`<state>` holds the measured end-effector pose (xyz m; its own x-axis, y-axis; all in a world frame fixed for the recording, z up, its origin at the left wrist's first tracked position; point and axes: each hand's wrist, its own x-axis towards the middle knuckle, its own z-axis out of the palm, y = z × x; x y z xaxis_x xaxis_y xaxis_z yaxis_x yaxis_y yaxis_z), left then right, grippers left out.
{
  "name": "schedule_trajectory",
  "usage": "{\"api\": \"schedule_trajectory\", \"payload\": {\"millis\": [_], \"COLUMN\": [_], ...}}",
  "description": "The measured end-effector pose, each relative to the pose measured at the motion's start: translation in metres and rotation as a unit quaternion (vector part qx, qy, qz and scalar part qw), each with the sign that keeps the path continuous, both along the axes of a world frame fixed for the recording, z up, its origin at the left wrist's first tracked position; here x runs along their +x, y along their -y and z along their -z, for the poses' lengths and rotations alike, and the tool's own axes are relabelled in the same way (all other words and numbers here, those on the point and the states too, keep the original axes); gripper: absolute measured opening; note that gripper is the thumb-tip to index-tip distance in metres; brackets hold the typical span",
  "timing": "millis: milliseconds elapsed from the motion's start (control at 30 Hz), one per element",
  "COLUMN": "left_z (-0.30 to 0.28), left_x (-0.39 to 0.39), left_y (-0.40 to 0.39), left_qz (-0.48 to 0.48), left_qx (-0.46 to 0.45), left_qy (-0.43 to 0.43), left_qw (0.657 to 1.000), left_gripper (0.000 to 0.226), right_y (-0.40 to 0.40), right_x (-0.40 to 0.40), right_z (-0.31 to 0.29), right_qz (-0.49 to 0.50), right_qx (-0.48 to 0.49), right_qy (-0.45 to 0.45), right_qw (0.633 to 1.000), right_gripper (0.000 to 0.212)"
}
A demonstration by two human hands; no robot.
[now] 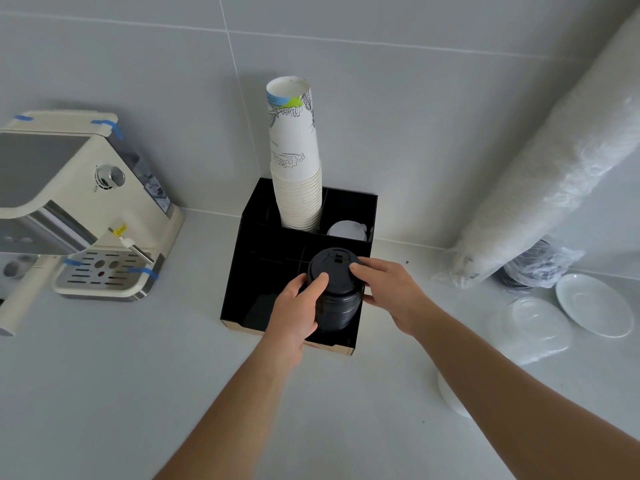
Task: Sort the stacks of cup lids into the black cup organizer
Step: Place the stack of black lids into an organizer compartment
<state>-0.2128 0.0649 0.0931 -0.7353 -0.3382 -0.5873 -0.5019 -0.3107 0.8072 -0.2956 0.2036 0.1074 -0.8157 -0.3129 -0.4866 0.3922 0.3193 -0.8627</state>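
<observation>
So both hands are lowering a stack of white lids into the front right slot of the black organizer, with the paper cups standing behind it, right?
Not quite: the stack of lids is black, not white, as the head view shows. Otherwise yes: left hand and right hand hold it at the front right slot of the black organizer, paper cups behind.

Black lids (335, 289), black organizer (242, 271)

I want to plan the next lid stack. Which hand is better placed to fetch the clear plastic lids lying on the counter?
Probably the right hand. The clear plastic lids lie on its side, while the left hand would have to cross over the stack of black plastic cup lids that both hands hold in the black cup organizer.
</observation>
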Motion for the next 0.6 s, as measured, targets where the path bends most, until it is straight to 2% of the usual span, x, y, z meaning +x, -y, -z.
{"api": "schedule_trajectory", "payload": {"millis": [133,200,233,367,467,600], "left_z": [-0.004,-0.007,-0.009,-0.013,-0.02,-0.025], "left_x": [0.005,0.01,0.013,0.026,0.04,0.056], "left_y": [0.0,0.0,0.0,-0.001,-0.008,-0.022], "left_qz": [-0.008,-0.012,-0.012,-0.01,-0.004,0.006], "left_qx": [-0.012,-0.021,-0.028,-0.039,-0.035,-0.033], "left_qy": [-0.003,-0.006,-0.008,-0.018,-0.024,-0.032], "left_qw": [1.0,1.0,1.0,0.999,0.999,0.999], "left_gripper": [0.064,0.065,0.064,0.061,0.051,0.025], "right_y": [-0.004,-0.008,-0.012,-0.031,-0.055,-0.093], "right_x": [0.002,0.003,0.004,0.011,0.023,0.04], "right_z": [-0.004,-0.007,-0.01,-0.018,-0.025,-0.032], "right_qz": [0.01,0.019,0.024,0.04,0.053,0.071], "right_qx": [-0.005,0.008,0.011,-0.01,-0.032,-0.049], "right_qy": [-0.004,-0.008,-0.007,-0.009,-0.018,-0.026], "right_qw": [1.0,1.0,1.0,0.999,0.998,0.996], "right_gripper": [0.012,0.041,0.048,0.048,0.044,0.039]}}
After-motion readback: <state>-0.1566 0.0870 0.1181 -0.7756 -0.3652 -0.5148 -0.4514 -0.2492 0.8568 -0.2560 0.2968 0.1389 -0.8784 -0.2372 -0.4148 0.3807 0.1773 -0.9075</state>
